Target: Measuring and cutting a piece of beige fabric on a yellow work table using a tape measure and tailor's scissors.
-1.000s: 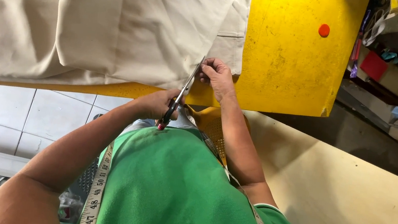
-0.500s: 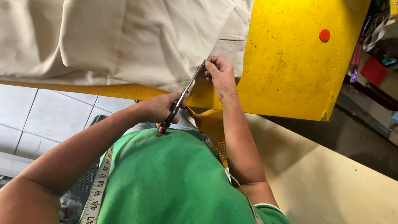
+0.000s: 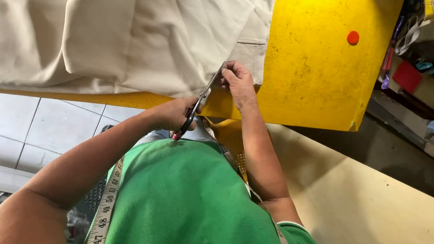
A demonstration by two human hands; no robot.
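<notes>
A large beige cloth (image 3: 129, 28) lies spread over a yellow table (image 3: 312, 67), its lower edge hanging at the table's near side. My left hand (image 3: 169, 114) grips a pair of dark-handled scissors (image 3: 197, 106), whose blades point up into the cloth's edge. My right hand (image 3: 237, 80) pinches the cloth just right of the blades, beside a stitched seam. Both forearms reach up from my green shirt (image 3: 190, 207).
A measuring tape (image 3: 107, 208) hangs around my neck. A small orange disc (image 3: 353, 38) sits on the table. A pale plywood board (image 3: 382, 214) lies at lower right, cluttered shelves (image 3: 433, 71) stand at the right, and tiled floor (image 3: 7, 124) shows at the left.
The scissors have edged slightly further up into the cloth's edge. My right hand keeps its pinch on the cloth beside the blades, and the cloth has hardly shifted.
</notes>
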